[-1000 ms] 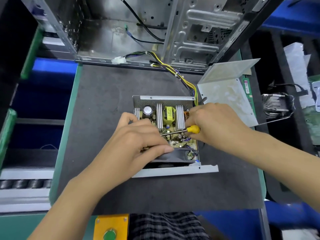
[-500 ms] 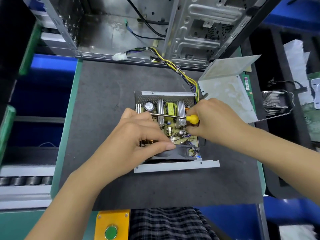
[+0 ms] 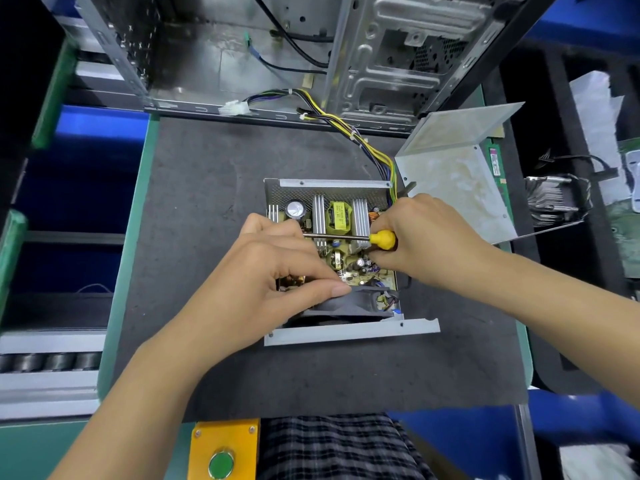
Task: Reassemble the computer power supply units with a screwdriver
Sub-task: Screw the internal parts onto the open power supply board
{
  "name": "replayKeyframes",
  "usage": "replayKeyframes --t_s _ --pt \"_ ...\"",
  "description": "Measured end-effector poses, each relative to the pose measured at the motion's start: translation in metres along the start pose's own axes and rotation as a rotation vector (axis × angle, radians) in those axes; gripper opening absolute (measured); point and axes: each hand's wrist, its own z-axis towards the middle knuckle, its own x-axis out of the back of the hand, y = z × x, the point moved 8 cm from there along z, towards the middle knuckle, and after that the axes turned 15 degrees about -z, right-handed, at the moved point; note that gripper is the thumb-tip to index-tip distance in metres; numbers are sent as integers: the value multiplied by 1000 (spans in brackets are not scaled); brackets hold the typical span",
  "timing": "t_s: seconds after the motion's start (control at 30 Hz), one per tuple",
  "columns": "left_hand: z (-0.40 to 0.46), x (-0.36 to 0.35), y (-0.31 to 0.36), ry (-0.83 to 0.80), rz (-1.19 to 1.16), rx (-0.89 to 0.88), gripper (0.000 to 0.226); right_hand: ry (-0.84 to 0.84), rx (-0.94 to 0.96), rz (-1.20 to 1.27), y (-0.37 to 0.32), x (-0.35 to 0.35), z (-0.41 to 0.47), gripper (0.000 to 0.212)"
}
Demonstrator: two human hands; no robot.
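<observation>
Two hands: right (image 3: 426,237) grips screwdriver (image 3: 377,239), left (image 3: 277,271) pinches inside supply (image 3: 346,330); labels unreadable.

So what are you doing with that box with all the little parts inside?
A person is putting an opened power supply back together on a dark mat. The right hand grips a yellow-handled screwdriver, its shaft lying across the circuit board toward the left hand. That hand's curled fingers rest on the board, thumb on the black fan. The metal cover is off, lying to the right. An empty computer case lies behind.
</observation>
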Motion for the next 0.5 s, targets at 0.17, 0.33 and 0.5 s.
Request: replayKeyframes --t_s 0.17,0.33,0.5 --pt "-1 -1 1 -2 1 3 18 16 3 -46 -1 -2 -1 30" --pt "-1 -1 1 5 -1 4 16 27 6 -5 -1 -1 0 40" --pt "1 -5 3 -10 0 1 21 27 13 23 0 1 -1 23"
